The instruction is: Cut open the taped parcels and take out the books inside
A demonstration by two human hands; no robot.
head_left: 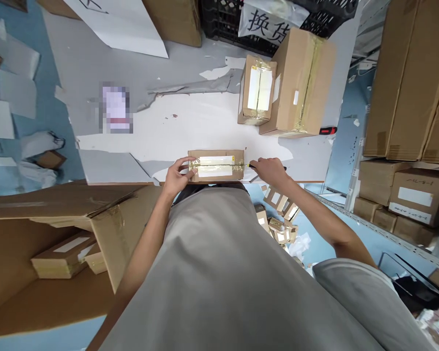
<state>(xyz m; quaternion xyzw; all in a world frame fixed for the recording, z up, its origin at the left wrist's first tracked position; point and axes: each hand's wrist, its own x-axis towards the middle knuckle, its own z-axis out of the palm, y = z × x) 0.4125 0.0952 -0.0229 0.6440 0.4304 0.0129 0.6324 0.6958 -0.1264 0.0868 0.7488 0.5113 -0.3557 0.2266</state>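
A small taped cardboard box (216, 176) with a white label lies along the table's front edge. My left hand (178, 176) grips its left end, thumb and fingers on opposite sides. In my right hand (269, 171) is a thin tool that looks like a utility knife (252, 166). Its tip touches or nearly touches the box's right end, at the line of the tape seam. My fingers hide most of the handle.
Behind the small box stand another labelled box (259, 90) and a larger carton (302, 83). A red-and-black handle (328, 130) sticks out beside them. A black crate (223, 22) is at the back. An open carton (122, 234) stands at left, shelved boxes (411, 195) at right.
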